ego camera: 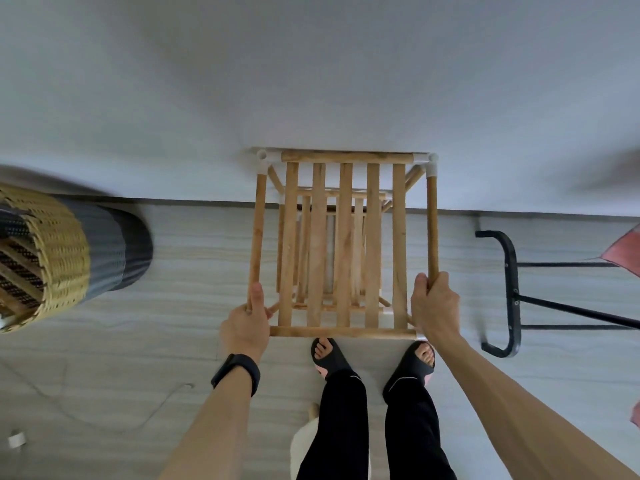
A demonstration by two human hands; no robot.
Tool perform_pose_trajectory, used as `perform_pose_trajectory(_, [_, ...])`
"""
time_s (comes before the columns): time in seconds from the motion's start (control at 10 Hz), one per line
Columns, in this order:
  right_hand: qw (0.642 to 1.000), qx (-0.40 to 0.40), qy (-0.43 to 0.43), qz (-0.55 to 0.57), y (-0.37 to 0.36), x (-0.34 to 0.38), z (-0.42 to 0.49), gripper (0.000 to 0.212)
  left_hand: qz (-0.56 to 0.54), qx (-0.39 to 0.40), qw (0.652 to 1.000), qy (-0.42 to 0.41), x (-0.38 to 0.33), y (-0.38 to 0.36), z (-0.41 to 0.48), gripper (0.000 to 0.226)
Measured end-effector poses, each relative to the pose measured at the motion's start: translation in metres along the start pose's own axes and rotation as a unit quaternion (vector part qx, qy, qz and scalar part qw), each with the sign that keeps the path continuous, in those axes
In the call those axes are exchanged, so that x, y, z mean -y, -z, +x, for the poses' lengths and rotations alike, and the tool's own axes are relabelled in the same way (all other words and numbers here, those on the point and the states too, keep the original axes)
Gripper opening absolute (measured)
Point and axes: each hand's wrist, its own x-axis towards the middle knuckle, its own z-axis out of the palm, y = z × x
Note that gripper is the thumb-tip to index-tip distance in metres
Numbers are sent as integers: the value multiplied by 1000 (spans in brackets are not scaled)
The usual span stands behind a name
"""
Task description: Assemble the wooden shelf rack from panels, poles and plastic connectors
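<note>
Nearest, behind the left grip (246,323), a cable (104,420) lies across the floor (173,271), a trip hazard if the person steps back. Below both grips, two open-toed slippers (327,355) stand just short of the rack (344,237), so anything that drops from it would land on bare toes. The left grip is clenched round the left pole (258,237) of the top tier, thumb laid along it, close to the front corner. The right grip (434,306) is wrapped round the right pole (432,223) at the matching spot, just beside the white front connector (420,336). The rack stands upright between the grips and looks fully built, with lower tiers showing through the top slats (318,244); whether its legs rest on the floor is hidden. The main risk, as I judge it, is that both grips hold only the top side poles. If these are push-fitted, a lift or tug could draw them out of their connectors and let the lower tiers sag or fall. Uneven force between the grips could also twist the frame out of square. Outward of the left grip sits a basket (45,258), and outward of the right grip a black stand (510,292); a sideways swing could strike either. Beyond the grips, the back connectors (262,161) sit at or against the wall (311,81), so a forward shove could scrape or jam them.
</note>
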Motion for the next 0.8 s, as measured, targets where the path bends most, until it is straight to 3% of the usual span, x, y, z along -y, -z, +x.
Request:
perform_pose_trajectory(0.1, [999,26,12,-18,5,1,0,25,-15,23,1000,-10,-5,4,-3,107])
perform_pose_trajectory(0.2, [993,98,9,-67,17,3,-2,36,-16,59,998,-6,-8,13,-8,104])
perform_pose_trajectory(0.3, [983,142,14,-119,44,10,-10,53,-2,97,995,20,-16,29,-19,81])
perform_pose_trajectory(0.4, [971,137,57,-186,80,29,-33,50,30,102,994,-10,-35,56,-44,62])
perform_pose_trajectory(0.6, [954,145,161,-205,159,84,-107,41,90,154,974,-142,-86,120,-114,53])
perform_pose_trajectory(0.8, [942,76,282,-167,230,140,-163,36,135,101,939,-301,-147,186,-173,53])
